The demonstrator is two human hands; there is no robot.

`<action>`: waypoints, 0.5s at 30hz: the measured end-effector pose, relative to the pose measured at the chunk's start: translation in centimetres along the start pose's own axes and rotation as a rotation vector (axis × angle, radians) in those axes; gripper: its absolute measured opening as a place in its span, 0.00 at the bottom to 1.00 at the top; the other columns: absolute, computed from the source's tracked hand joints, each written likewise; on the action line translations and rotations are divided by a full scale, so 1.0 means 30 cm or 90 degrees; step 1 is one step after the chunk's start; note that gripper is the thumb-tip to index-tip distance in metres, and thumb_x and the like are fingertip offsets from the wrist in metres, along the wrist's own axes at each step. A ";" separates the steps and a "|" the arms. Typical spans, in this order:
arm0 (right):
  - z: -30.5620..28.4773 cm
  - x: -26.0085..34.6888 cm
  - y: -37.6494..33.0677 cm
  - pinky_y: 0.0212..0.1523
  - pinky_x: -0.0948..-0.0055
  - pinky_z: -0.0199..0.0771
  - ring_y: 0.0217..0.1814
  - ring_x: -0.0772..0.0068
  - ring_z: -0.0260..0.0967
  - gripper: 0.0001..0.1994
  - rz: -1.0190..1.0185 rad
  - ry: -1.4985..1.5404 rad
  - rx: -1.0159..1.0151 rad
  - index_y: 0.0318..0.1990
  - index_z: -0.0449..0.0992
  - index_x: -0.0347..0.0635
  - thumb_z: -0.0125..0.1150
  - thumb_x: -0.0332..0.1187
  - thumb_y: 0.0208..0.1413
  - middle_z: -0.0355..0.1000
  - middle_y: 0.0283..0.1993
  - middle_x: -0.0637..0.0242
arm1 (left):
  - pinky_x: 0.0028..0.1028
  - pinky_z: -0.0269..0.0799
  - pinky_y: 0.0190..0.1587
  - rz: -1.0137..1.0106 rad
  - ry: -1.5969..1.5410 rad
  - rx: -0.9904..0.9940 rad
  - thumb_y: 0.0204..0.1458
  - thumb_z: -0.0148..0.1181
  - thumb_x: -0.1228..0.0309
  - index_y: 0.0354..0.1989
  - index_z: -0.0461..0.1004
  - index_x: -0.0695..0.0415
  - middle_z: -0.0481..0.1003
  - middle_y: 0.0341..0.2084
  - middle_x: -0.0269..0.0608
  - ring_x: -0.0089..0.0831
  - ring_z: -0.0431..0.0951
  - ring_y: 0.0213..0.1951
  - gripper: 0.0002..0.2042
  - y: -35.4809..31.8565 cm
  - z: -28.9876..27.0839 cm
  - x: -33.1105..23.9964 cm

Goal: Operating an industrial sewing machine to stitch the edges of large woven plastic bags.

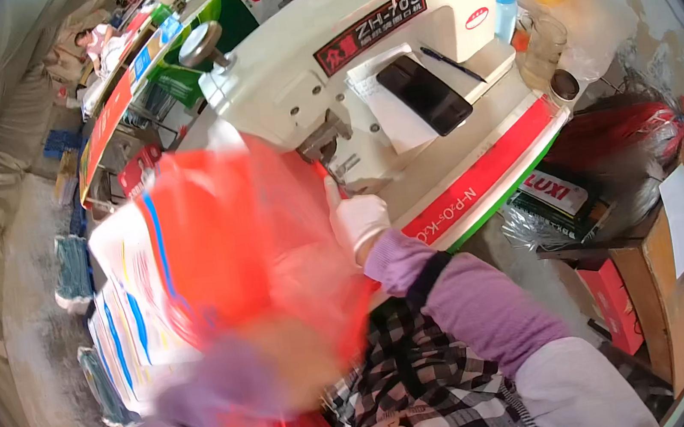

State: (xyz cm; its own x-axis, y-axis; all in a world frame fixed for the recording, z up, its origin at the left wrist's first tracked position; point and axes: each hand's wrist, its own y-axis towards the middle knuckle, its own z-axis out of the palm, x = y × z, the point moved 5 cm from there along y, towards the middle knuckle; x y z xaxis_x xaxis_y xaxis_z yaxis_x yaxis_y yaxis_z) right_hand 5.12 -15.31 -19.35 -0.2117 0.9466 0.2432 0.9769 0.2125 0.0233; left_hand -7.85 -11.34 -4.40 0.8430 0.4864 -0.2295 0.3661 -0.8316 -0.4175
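Observation:
A large cream industrial sewing machine (273, 80) fills the top middle. Its needle and presser foot area (328, 142) sits beside the edge of a red and clear plastic bag (224, 238), which is smeared by motion. My right hand (362, 218), in a white glove, grips the bag's edge just below the presser foot, index finger stretched along it and the other fingers curled. Over the bag's lower part is my left hand (299, 349), too blurred to show its fingers. White bags with blue stripes (127, 319) lie to the left.
On the machine bed lie a black phone (423, 95), paper (404, 129) and a pen (454, 65). A glass jar (543, 49) and a blue bottle (507, 6) stand at its right end. Cardboard boxes (675, 316) are at the right; another person (102, 46) sits far left.

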 end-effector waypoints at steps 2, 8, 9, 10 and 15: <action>0.039 -0.015 0.082 0.20 0.58 0.72 0.22 0.61 0.75 0.33 0.097 0.099 -0.088 0.70 0.50 0.53 0.48 0.34 0.54 0.74 0.21 0.62 | 0.35 0.73 0.28 -0.067 -0.071 0.146 0.44 0.61 0.61 0.23 0.76 0.51 0.74 0.20 0.35 0.35 0.78 0.27 0.08 0.182 0.280 -0.207; 0.078 -0.060 -0.014 0.18 0.55 0.70 0.19 0.58 0.74 0.32 -0.029 0.253 0.016 0.68 0.54 0.47 0.50 0.36 0.53 0.73 0.18 0.62 | 0.44 0.51 0.66 -0.262 0.034 -0.346 0.39 0.66 0.58 0.60 0.66 0.54 0.63 0.59 0.51 0.46 0.62 0.62 0.36 -0.270 -0.170 0.172; 0.114 -0.126 -0.039 0.19 0.55 0.70 0.20 0.57 0.73 0.33 -0.056 0.275 -0.035 0.68 0.54 0.48 0.51 0.36 0.52 0.72 0.19 0.62 | 0.45 0.50 0.66 -0.459 -0.002 -0.318 0.36 0.70 0.57 0.63 0.63 0.55 0.57 0.64 0.52 0.49 0.56 0.65 0.41 -0.409 -0.225 0.330; 0.118 -0.153 -0.068 0.21 0.55 0.70 0.21 0.56 0.72 0.33 -0.084 0.281 -0.097 0.68 0.54 0.48 0.52 0.36 0.52 0.71 0.20 0.61 | 0.46 0.50 0.65 -0.551 0.190 -0.234 0.34 0.73 0.58 0.64 0.61 0.53 0.52 0.66 0.52 0.50 0.52 0.67 0.44 -0.550 -0.296 0.454; -0.177 -0.132 -0.229 0.46 0.57 0.67 0.39 0.54 0.70 0.12 -0.192 0.464 -0.388 0.41 0.79 0.40 0.54 0.30 0.51 0.72 0.34 0.56 | 0.38 0.73 0.38 -0.808 0.235 -0.161 0.40 0.67 0.65 0.30 0.80 0.51 0.78 0.31 0.38 0.41 0.78 0.38 0.08 -1.165 -0.042 0.835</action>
State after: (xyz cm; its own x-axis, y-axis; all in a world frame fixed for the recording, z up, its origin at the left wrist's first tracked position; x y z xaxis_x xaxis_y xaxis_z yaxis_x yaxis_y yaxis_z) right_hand -0.60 -21.80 -15.32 -0.5830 0.4495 0.6768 0.7768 0.0644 0.6264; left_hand 0.95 29.57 5.54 -0.0884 0.8850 0.4571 0.9958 0.0901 0.0182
